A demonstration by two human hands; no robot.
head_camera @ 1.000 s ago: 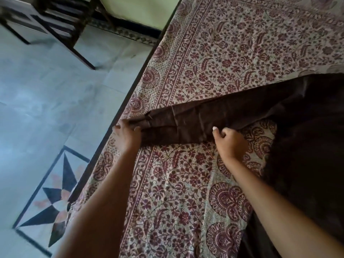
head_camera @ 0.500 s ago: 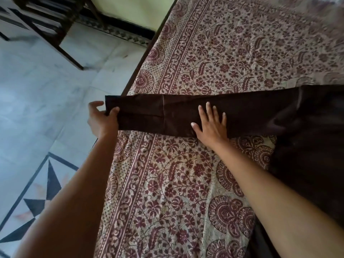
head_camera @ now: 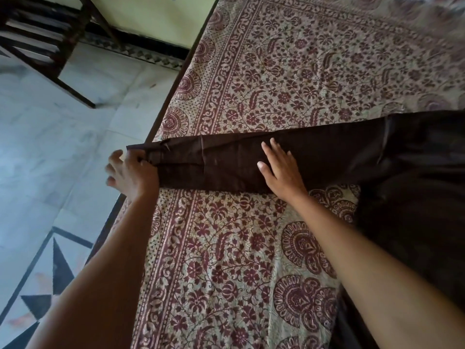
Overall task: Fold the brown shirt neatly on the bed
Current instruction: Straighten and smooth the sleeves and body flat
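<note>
The brown shirt (head_camera: 407, 177) lies on the bed at the right, its body running off the right edge of the view. One long sleeve (head_camera: 226, 165) stretches left across the patterned bedsheet (head_camera: 226, 260) to the bed's left edge. My left hand (head_camera: 133, 172) pinches the cuff end of that sleeve at the bed edge, with the other fingers spread over the floor. My right hand (head_camera: 281, 170) lies flat with straight fingers on the middle of the sleeve.
The dark bed frame edge (head_camera: 173, 89) runs diagonally from top centre to lower left. Beyond it is a pale marble floor (head_camera: 63, 147) with a dark star inlay (head_camera: 50, 285). A dark wooden chair (head_camera: 47, 41) stands at the top left.
A second ago both hands gripped the crumpled sleeve. The sleeve is now pulled out straight to the left, my right hand has flattened on it, and my left hand keeps hold of the cuff.
</note>
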